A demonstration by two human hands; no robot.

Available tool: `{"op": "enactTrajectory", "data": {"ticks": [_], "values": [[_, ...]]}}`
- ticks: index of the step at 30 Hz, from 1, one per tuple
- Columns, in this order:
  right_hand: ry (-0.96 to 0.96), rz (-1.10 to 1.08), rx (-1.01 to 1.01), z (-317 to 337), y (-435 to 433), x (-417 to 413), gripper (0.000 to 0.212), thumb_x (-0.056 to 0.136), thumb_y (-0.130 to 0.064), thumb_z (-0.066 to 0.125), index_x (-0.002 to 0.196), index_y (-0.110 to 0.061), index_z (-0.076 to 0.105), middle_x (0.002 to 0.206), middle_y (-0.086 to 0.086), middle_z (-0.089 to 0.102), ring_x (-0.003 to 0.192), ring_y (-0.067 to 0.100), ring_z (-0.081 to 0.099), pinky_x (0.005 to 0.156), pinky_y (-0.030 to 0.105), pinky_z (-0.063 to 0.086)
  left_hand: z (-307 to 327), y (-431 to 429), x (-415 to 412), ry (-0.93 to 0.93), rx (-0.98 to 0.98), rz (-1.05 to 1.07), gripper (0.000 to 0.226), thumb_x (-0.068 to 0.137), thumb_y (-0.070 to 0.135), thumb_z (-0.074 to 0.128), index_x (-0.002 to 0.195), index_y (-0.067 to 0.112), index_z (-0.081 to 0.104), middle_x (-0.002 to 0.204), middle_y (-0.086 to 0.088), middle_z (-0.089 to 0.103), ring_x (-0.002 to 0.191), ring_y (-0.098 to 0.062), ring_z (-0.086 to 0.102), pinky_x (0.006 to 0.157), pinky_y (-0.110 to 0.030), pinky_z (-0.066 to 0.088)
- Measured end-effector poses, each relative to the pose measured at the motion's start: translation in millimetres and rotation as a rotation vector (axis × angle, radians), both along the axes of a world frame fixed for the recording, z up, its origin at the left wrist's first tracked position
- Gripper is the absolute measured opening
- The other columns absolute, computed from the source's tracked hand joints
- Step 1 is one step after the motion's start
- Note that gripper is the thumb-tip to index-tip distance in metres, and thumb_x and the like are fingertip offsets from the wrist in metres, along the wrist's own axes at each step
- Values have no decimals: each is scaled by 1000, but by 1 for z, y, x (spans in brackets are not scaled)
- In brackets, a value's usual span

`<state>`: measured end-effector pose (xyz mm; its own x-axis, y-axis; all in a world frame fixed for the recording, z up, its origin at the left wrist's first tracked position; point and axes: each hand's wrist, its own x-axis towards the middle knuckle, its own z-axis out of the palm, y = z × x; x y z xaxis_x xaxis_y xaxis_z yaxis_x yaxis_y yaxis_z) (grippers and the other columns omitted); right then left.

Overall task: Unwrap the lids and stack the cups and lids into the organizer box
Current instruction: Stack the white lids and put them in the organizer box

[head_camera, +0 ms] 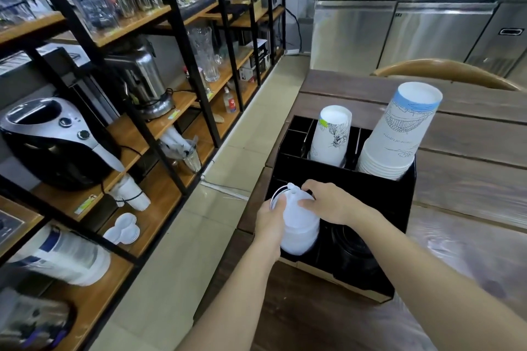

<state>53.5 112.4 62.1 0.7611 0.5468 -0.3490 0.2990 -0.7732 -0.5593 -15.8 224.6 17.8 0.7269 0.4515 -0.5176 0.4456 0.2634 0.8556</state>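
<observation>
both hands gripping white lids, organizer box

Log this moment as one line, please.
hands: left hand and right hand grip white lid stack | place: organizer box front-left slot

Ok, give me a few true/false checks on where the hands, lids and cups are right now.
1. Both hands, left hand and right hand, are on the stack of white plastic lids. True.
2. The lid stack sits in the black organizer box's back row. False: front left compartment.
3. The tall stack of blue-rimmed paper cups stands upside down at back right. True.
4. The smaller green-marked paper cup stack lies on the wooden table. False: it stands in the box.
</observation>
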Motion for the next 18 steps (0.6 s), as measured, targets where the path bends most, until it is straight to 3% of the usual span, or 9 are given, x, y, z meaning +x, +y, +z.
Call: {"op": "enactTrajectory", "data": {"ticks": [5,8,11,13,15,18], "values": [[-6,11,-40,-1,2,5,29,91,-29,50,112,-8,51,70,-2,49,71,20,49,64,32,37,4,-1,1,-1,100,-74,39,97,35,42,132,18,47,118,2,52,108,-15,46,88,-28,35],[-39,32,-88,-3,3,10,16,88,-30,53,81,-16,50,71,-3,47,77,22,50,68,33,38,5,-1,1,-8,191,-154,35,97,33,43,127,17,50,110,3,53,103,-15,48,85,-27,36],[-70,25,-130,-6,4,11,32,87,-29,53,61,-25,36,67,-6,44,76,23,50,63,31,36,6,0,2,-1,295,-215,29,95,30,46,117,16,56,104,1,59,98,-18,53,80,-28,40],[-77,12,-122,-7,3,10,33,87,-31,54,60,-26,35,67,-6,43,76,22,50,62,31,36,9,2,5,18,350,-200,24,93,29,49,111,15,57,104,-2,61,96,-21,55,79,-29,42],[-101,9,-110,-6,0,7,25,87,-34,54,68,-21,45,72,-3,49,77,22,50,62,31,36,12,3,6,35,412,-199,30,93,28,53,120,14,55,116,-4,60,105,-23,56,85,-29,42],[-206,3,-83,-3,-3,1,35,88,-39,52,103,-8,55,97,7,61,90,25,57,70,34,42,19,3,6,18,556,-190,47,92,32,53,135,15,47,138,-1,52,127,-20,48,99,-32,41]]}}
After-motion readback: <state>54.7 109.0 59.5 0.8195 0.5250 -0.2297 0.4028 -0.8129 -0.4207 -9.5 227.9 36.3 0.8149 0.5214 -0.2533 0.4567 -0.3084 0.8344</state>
